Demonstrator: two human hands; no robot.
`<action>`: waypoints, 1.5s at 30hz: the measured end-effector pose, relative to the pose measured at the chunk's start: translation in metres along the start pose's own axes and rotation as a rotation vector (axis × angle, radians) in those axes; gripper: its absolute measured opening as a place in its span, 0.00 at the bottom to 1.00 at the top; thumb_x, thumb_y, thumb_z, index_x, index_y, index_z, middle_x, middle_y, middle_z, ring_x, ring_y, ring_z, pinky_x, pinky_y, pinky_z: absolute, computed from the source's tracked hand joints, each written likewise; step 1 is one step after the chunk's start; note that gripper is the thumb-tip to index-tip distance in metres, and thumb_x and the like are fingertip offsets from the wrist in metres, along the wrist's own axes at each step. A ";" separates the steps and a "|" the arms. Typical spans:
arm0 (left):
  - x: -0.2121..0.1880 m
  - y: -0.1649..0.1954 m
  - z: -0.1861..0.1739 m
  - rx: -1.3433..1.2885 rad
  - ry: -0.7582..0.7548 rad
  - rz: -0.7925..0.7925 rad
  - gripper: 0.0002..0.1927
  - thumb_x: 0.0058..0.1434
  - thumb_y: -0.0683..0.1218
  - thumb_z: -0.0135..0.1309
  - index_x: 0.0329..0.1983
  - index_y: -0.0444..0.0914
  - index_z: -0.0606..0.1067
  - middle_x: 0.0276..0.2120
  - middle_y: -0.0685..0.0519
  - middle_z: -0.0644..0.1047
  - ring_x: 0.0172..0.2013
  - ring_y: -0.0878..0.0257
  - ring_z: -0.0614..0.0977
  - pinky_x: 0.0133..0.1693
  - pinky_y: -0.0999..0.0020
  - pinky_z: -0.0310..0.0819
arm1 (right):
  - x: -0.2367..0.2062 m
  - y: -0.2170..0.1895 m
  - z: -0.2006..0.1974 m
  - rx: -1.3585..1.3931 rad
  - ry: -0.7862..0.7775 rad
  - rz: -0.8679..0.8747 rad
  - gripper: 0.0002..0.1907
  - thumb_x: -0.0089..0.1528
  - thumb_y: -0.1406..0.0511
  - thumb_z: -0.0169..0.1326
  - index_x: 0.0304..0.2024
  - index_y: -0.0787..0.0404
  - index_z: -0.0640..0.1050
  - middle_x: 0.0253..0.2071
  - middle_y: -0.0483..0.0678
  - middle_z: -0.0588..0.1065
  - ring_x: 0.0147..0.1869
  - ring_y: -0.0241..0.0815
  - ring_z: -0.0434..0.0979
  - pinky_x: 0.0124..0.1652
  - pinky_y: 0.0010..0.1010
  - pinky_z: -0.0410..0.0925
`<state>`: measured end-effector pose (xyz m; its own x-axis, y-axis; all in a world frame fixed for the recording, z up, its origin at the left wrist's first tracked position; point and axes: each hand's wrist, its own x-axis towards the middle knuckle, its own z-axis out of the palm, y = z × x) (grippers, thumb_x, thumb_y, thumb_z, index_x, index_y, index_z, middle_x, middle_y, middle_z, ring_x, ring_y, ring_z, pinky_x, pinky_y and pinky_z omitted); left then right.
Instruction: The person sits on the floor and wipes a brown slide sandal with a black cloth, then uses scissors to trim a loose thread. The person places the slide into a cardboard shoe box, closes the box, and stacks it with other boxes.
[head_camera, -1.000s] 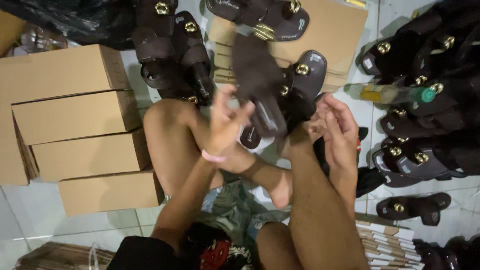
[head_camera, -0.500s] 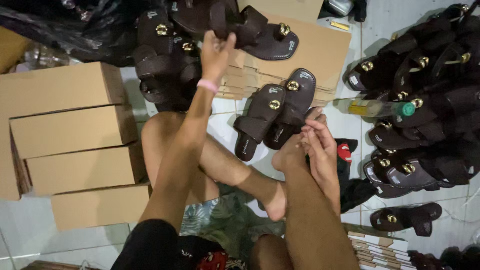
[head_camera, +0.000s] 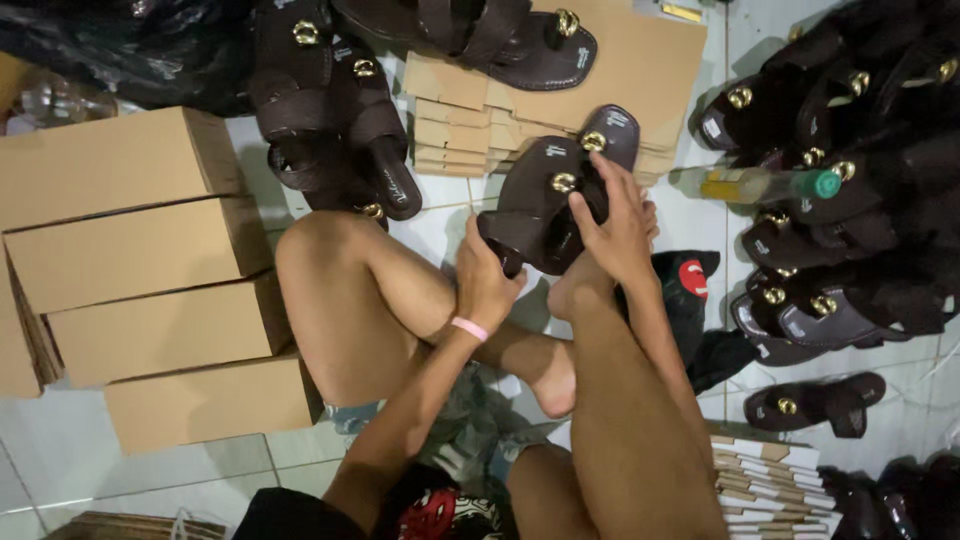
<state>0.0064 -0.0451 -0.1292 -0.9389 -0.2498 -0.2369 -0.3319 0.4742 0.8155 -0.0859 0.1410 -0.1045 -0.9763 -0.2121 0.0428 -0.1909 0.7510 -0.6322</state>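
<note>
I sit on the tiled floor with bare legs crossed. My left hand (head_camera: 487, 280), with a pink band at the wrist, grips the heel end of a pair of dark brown sandals (head_camera: 545, 190) with gold studs. My right hand (head_camera: 615, 220) rests across the straps of the same pair, fingers spread over them. The pair is held just above my right knee, soles together, toes pointing away from me.
Stacked brown cardboard boxes (head_camera: 140, 270) stand at my left. A flat cardboard pile (head_camera: 640, 70) lies ahead with a sandal (head_camera: 500, 35) on it. More dark sandals (head_camera: 330, 120) lie ahead left and in a heap (head_camera: 850, 200) at right. A green-capped bottle (head_camera: 760, 185) lies there. Folded flat boxes (head_camera: 770, 480) at lower right.
My left hand, which reached far forward to the sandals half a second ago, has come back and taken the heel of the pair. My right hand now covers the straps.
</note>
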 end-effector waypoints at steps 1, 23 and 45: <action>-0.001 0.000 -0.001 -0.004 0.037 0.068 0.50 0.49 0.48 0.62 0.72 0.27 0.54 0.55 0.30 0.71 0.56 0.35 0.71 0.60 0.49 0.62 | 0.004 0.003 0.004 0.100 -0.001 0.006 0.30 0.69 0.63 0.59 0.71 0.62 0.66 0.66 0.58 0.69 0.70 0.55 0.69 0.65 0.49 0.58; 0.013 0.039 -0.090 -0.013 0.695 1.571 0.15 0.68 0.43 0.52 0.57 0.51 0.75 0.52 0.48 0.64 0.46 0.60 0.79 0.43 0.65 0.71 | -0.059 0.013 -0.048 0.843 0.457 -0.047 0.27 0.71 0.70 0.63 0.53 0.54 0.55 0.52 0.60 0.72 0.51 0.50 0.79 0.55 0.39 0.76; 0.008 0.064 -0.121 0.111 0.015 1.002 0.22 0.64 0.52 0.72 0.52 0.33 0.82 0.29 0.53 0.73 0.29 0.59 0.78 0.33 0.65 0.77 | -0.050 -0.010 -0.062 0.565 0.354 0.132 0.09 0.78 0.69 0.49 0.50 0.72 0.77 0.42 0.53 0.77 0.42 0.38 0.76 0.43 0.26 0.71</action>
<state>-0.0109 -0.1189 -0.0149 -0.7890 0.2969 0.5378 0.6022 0.5470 0.5815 -0.0415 0.1825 -0.0523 -0.9807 0.1484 0.1272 -0.0791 0.2936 -0.9527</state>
